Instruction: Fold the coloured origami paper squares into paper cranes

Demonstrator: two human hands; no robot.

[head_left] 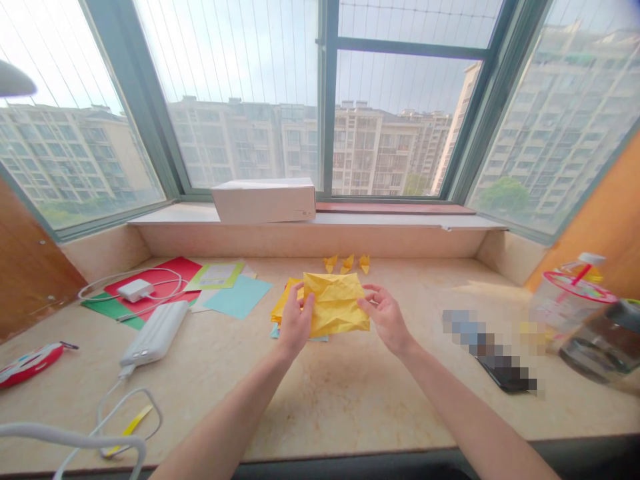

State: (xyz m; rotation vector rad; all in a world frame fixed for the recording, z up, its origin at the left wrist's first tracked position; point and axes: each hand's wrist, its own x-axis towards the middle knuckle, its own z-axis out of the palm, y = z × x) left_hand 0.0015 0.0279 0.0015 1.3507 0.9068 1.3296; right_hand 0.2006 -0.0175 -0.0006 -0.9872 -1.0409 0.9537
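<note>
A creased yellow sheet of paper [337,303] is held up above the counter between my two hands. My left hand [296,321] pinches its left edge, thumb in front. On the opposite edge, my right hand [387,317] grips with thumb and fingers. Behind the sheet and my left hand lies a stack of yellow paper [284,303], partly hidden, with a bit of light blue paper under it. Three small folded yellow paper figures, one of them the middle figure [347,264], stand in a row farther back.
Coloured sheets, including a light blue one [239,295] and a red one [175,277], lie at left with a white charger [135,289] and power bank [155,332]. A red-and-white tool [31,365] sits far left. At right are a phone [505,373] and a clear cup [570,300]. A white box [265,201] rests on the sill.
</note>
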